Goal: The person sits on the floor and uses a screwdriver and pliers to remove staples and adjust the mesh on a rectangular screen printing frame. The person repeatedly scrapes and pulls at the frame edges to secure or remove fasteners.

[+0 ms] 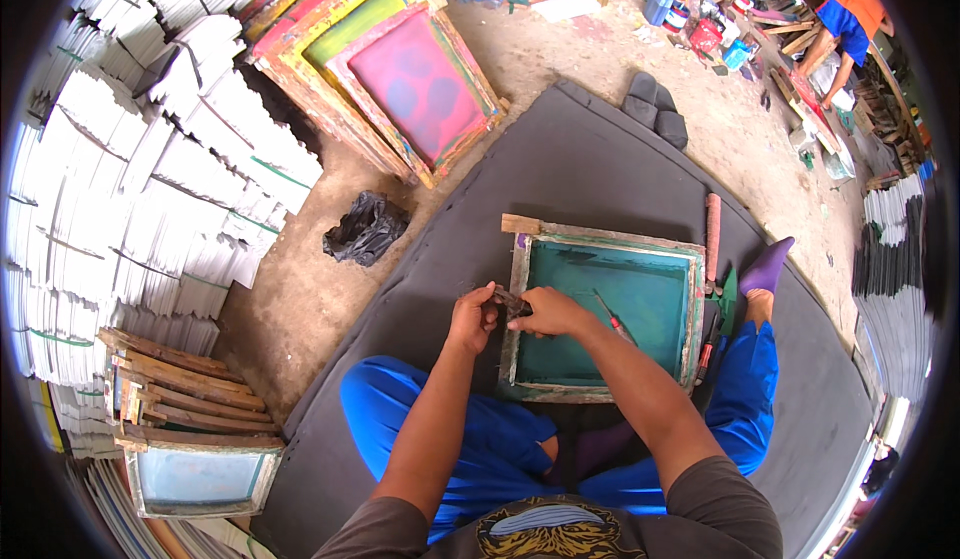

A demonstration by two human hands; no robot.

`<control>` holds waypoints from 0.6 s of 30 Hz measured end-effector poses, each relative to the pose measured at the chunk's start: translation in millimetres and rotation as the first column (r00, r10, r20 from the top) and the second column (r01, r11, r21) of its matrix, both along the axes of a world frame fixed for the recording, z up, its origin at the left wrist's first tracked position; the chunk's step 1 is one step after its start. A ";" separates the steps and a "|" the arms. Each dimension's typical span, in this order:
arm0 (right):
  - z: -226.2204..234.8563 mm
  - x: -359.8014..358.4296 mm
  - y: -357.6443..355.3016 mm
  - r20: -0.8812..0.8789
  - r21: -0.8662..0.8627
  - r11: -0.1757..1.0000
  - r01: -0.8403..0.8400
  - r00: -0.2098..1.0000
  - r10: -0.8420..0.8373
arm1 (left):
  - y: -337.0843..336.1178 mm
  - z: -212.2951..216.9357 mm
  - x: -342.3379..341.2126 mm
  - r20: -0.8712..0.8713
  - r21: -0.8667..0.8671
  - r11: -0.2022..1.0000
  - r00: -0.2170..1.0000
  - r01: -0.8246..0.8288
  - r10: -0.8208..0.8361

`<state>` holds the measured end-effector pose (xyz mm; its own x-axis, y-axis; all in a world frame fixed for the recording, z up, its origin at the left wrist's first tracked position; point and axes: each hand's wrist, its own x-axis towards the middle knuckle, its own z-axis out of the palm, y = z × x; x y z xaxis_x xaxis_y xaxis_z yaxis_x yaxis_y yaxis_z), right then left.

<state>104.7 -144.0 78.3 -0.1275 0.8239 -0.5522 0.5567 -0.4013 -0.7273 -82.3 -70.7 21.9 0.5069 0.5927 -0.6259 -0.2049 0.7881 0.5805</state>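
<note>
My left hand [474, 319] is closed, its fingers curled in a pinch just off the frame's left side. What it pinches is too small to make out. My right hand [552, 313] is wrapped round a small dark brown object [513, 304], its kind unclear, over the frame's left rail. Below lies a wooden screen-printing frame [600, 394] with teal mesh, flat on the mat in front of my crossed legs. A screwdriver [616, 325] with a red handle rests on the mesh, partly behind my right forearm.
Right of the frame lie a hammer [713, 234], a green-bladed tool [727, 299] and a red-handled tool [704, 359] on the dark mat [590, 159]. Screens [415, 84] lean ahead; white stacks [150, 199] line the left. A black plastic bag [366, 228] lies nearby. Another person [850, 19] works far right.
</note>
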 end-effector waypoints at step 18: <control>-28.7 39.9 21.7 -0.579 -0.478 0.785 0.395 0.531 -0.619 | -6.9 9.1 10.2 -0.714 0.678 0.591 0.581 0.437 0.389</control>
